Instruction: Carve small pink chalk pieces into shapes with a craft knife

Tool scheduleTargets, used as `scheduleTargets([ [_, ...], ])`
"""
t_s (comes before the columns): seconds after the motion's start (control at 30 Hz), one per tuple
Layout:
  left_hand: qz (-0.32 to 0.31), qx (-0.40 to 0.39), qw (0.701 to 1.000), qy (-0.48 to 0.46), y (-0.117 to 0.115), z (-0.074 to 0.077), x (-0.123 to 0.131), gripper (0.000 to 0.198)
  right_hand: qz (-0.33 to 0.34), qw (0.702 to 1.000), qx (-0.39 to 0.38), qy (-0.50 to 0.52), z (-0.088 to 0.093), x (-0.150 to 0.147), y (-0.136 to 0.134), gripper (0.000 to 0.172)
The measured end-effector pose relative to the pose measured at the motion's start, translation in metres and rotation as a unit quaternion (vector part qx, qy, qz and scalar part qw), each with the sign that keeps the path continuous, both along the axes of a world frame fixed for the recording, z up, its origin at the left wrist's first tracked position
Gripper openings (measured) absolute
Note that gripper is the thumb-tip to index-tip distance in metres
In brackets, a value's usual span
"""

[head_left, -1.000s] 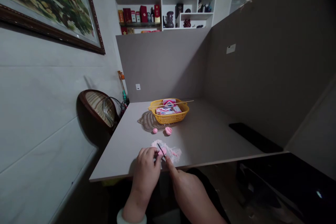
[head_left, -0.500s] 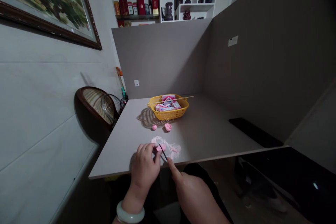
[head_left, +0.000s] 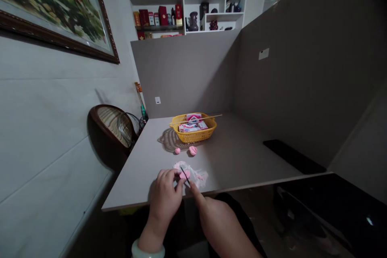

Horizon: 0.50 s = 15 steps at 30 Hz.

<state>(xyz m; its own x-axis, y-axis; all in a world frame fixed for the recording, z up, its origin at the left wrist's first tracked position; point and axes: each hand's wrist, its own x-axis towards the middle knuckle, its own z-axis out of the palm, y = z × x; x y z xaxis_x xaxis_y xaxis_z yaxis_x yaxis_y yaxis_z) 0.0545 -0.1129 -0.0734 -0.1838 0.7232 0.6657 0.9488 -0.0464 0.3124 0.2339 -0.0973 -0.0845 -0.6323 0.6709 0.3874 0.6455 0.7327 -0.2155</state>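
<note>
Head view: on a flat grey tabletop [head_left: 236, 161] with a pale front edge, the left hand [head_left: 166, 191] pinches a small pink lump [head_left: 182, 175] between thumb and fingers, near that edge. The right hand [head_left: 216, 213] is closed on a thin dark blade-like tool [head_left: 185, 175], forefinger stretched along it, the blade lying across the lump. White-and-pink scraps [head_left: 199, 177] spread beside them. Farther back sit a small pink ball [head_left: 177, 150], a larger grooved pink piece [head_left: 192, 150] and a yellow perforated plastic basket [head_left: 196, 135] of printed boxes. Grey panels [head_left: 187, 72] rise behind and at right; white wall shelves [head_left: 183, 16] hold red boxes and vases, and a brown-framed painting [head_left: 117, 57] hangs at left.
</note>
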Motion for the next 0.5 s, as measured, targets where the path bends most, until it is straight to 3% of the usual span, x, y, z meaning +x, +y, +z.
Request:
scheduleTargets([
  [0.2, -0.024, -0.008, 1.0, -0.012, -0.001, 0.004, 0.001, 0.003, 0.006, 0.997, -0.01, -0.073, -0.002, 0.017, -0.001, 0.078],
  [0.37, -0.01, 0.0, 1.0, -0.01, 0.0, 0.004, 0.001, 0.005, -0.003, 0.998, -0.019, -0.063, -0.004, 0.006, 0.014, 0.036],
  [0.5, -0.028, 0.0, 0.999, -0.024, -0.002, 0.001, 0.0, 0.003, 0.003, 0.998, -0.012, -0.056, -0.016, 0.024, 0.002, 0.033],
])
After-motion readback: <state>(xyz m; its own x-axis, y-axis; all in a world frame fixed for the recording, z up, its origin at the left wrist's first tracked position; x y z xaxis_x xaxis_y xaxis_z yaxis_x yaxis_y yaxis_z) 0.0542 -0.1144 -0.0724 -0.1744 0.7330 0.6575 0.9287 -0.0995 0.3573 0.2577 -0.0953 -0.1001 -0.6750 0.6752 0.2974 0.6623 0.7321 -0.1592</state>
